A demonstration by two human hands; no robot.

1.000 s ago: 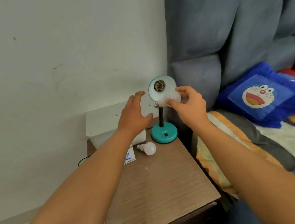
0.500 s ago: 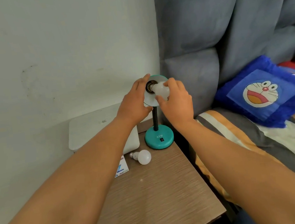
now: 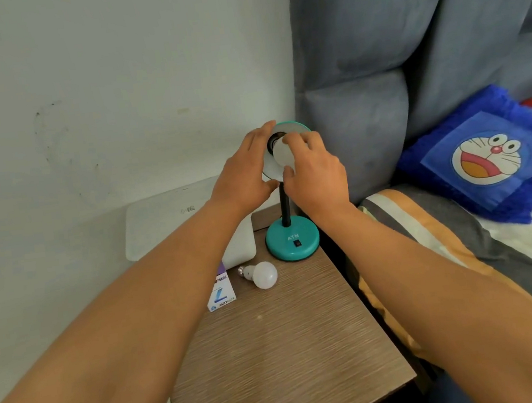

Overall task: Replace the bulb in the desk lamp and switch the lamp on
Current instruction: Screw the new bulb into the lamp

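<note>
A teal desk lamp stands at the back of the wooden nightstand (image 3: pixel 276 350), its round base (image 3: pixel 293 243) carrying a small black switch. The lamp shade (image 3: pixel 292 127) faces me. My left hand (image 3: pixel 243 174) grips the shade's left rim. My right hand (image 3: pixel 313 175) holds a white bulb (image 3: pixel 283 158) with its screw end at the socket in the shade's centre. A second white bulb (image 3: pixel 262 274) lies on its side on the nightstand, left of the base.
A small bulb box (image 3: pixel 221 295) lies beside the loose bulb. A white box (image 3: pixel 173 222) stands against the wall behind it. Right of the nightstand is a bed with a striped blanket (image 3: pixel 466 260), a blue cartoon cushion (image 3: pixel 487 157) and a grey padded headboard (image 3: pixel 407 50).
My right hand brought the bulb up from below the shade to the socket. My left hand closed onto the shade's rim. The camera shifted a little.
</note>
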